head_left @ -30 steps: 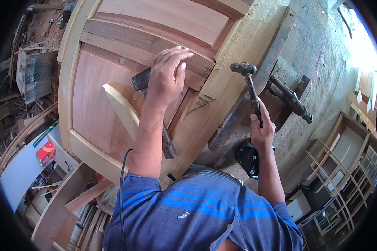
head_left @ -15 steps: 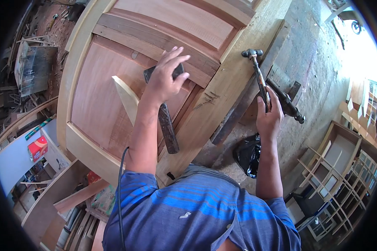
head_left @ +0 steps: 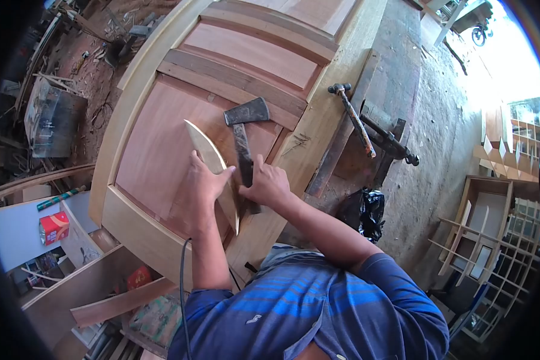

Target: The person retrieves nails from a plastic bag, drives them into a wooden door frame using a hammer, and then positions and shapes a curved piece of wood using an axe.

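Observation:
My left hand [head_left: 204,183] grips a pale, curved, pointed piece of wood [head_left: 205,144], its thumb on one side and fingers on the other. The piece lies over a panelled wooden door [head_left: 156,141]. Beside it is a hatchet [head_left: 248,112] with a dark metal head and a worn handle. My right hand [head_left: 269,185] is closed around the lower handle, thumb across it; the fingers' undersides are hidden. Further right, a ball-peen hammer [head_left: 355,123] rests untouched, its head on the door's edge. Several nails [head_left: 297,142] lie on the door frame.
A metal vise or clamp [head_left: 390,141] sits at the dark bench [head_left: 396,72] right of the door. Below it is a black plastic bag [head_left: 364,213]. Wooden lattice frames [head_left: 492,240] stand at right. At left are a red box [head_left: 54,228] and boards [head_left: 120,300].
My right hand has let go of the hammer and moved left onto the hatchet handle. My left hand has moved from the hatchet head down to the curved wood, which has shifted.

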`<state>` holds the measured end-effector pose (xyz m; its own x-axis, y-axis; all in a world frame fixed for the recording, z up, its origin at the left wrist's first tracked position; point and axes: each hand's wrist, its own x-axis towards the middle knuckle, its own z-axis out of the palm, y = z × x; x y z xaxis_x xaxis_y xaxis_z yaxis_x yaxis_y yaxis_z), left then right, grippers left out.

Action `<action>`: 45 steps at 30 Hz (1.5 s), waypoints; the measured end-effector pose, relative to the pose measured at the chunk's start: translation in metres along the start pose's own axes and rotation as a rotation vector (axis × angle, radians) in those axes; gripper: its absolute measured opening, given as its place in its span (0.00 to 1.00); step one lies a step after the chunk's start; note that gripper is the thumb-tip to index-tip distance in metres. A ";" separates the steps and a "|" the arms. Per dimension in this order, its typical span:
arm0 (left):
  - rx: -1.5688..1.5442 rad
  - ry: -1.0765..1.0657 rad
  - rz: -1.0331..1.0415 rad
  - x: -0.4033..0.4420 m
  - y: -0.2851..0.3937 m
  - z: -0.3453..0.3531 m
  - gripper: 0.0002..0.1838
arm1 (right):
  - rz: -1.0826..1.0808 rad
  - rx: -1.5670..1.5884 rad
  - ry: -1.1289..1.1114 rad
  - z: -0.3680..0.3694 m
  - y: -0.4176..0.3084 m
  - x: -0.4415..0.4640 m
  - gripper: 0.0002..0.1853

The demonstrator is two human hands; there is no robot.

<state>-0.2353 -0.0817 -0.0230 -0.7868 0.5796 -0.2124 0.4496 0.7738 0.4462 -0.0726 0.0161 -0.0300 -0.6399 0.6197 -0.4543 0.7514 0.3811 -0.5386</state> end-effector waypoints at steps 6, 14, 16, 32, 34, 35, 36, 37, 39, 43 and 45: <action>-0.519 -0.232 0.004 0.004 -0.018 -0.004 0.46 | 0.057 0.724 -0.179 -0.065 0.036 -0.017 0.18; -0.244 -0.052 0.571 0.020 0.020 -0.011 0.42 | 0.071 0.502 0.262 -0.081 0.100 -0.157 0.23; -0.029 0.013 0.802 0.041 0.022 -0.005 0.50 | 0.122 0.485 0.286 -0.086 0.109 -0.179 0.21; 0.279 -0.155 0.847 0.142 0.058 0.022 0.44 | 0.200 0.451 0.359 -0.036 0.129 -0.179 0.22; 0.407 -0.265 0.864 0.160 0.065 0.020 0.46 | 0.230 0.393 0.367 -0.038 0.124 -0.165 0.25; 0.369 -0.319 0.866 0.163 0.062 0.018 0.48 | 0.193 0.309 0.396 -0.039 0.121 -0.160 0.25; 0.337 -0.371 0.874 0.169 0.058 0.016 0.50 | 0.156 0.231 0.431 -0.041 0.117 -0.154 0.24; 0.308 -0.426 0.885 0.175 0.055 0.015 0.52 | 0.122 0.158 0.467 -0.042 0.113 -0.148 0.23; 0.301 -0.459 0.947 0.187 0.050 0.013 0.56 | -0.016 0.045 0.558 -0.048 0.106 -0.134 0.20; 0.254 -0.418 1.014 0.220 0.031 0.013 0.57 | -0.190 -0.317 0.664 -0.079 0.104 -0.100 0.20; 0.381 -0.361 1.066 0.228 0.025 0.010 0.59 | -0.170 -0.361 0.505 -0.092 0.094 -0.086 0.18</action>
<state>-0.3988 0.0723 -0.0684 0.1975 0.9686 -0.1509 0.9502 -0.1513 0.2725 0.0676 0.0616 0.0236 -0.6662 0.7438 0.0539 0.7097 0.6546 -0.2607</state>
